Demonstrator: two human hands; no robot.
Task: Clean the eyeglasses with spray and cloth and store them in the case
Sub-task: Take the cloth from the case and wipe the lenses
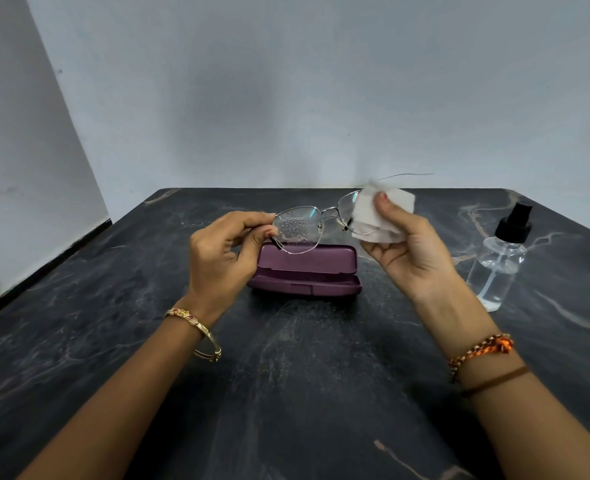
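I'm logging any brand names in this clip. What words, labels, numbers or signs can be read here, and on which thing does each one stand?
None can be read.
Glasses case: plain purple lid, no lettering showing.
Spray bottle: clear, with a black top, no label in view.
Cloth: plain white.
Eyeglasses: only droplets on the lens by the left hand; any print on the frame is too small to tell.

Purple case [307, 271]; white cloth [368, 211]; silver-rimmed glasses [316, 220], one lens dotted with droplets; clear bottle [494, 271] with black cap; black surface [286, 375] veined with pale streaks.
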